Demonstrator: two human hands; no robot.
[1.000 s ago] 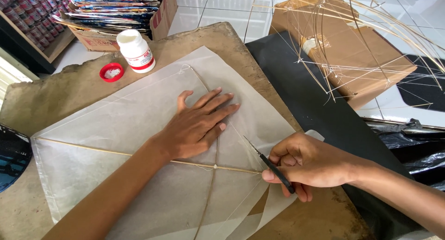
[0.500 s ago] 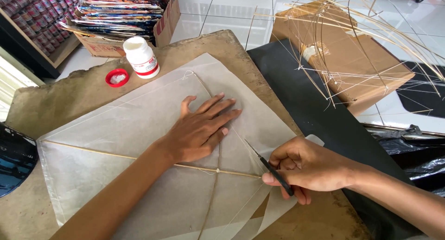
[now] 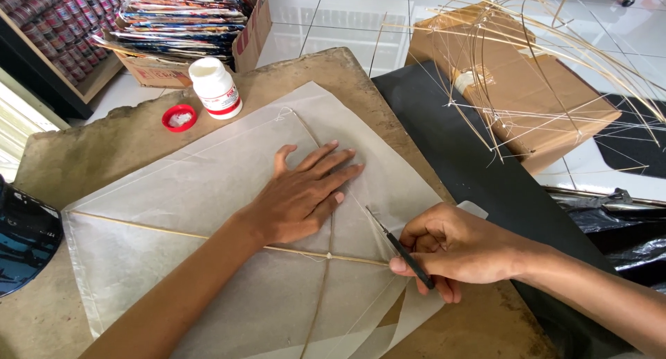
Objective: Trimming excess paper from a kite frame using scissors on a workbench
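Your left hand lies flat and open on a sheet of thin, translucent white paper, fingers spread, its weight keeping the sheet from sliding or wrinkling. Your right hand is closed around a slim black-handled blade, held like a pen, with the tip resting on the paper just right of your left fingertips, so the pressed-down stretch stays taut beside the edge.

The paper is kite-shaped and covers most of the counter, a worn, brownish, mottled slab. Two thin bamboo sticks cross on the sheet just below your left palm, one running sideways, the other running away from you, tied where they meet. Looser paper flaps hang off the near right edge.

Above the paper, toward the far left, a small white plastic glue bottle stands upright and uncapped, with its red lid lying just to its left, within easy reach. Beyond the bottle sits a cardboard box of stacked colourful printed sheets.

To the right of the paper lies a dark, matt black sheet, and past it a brown cardboard box carries a tangle of bare bamboo kite frames strung with thread. White tiled floor shows beyond.
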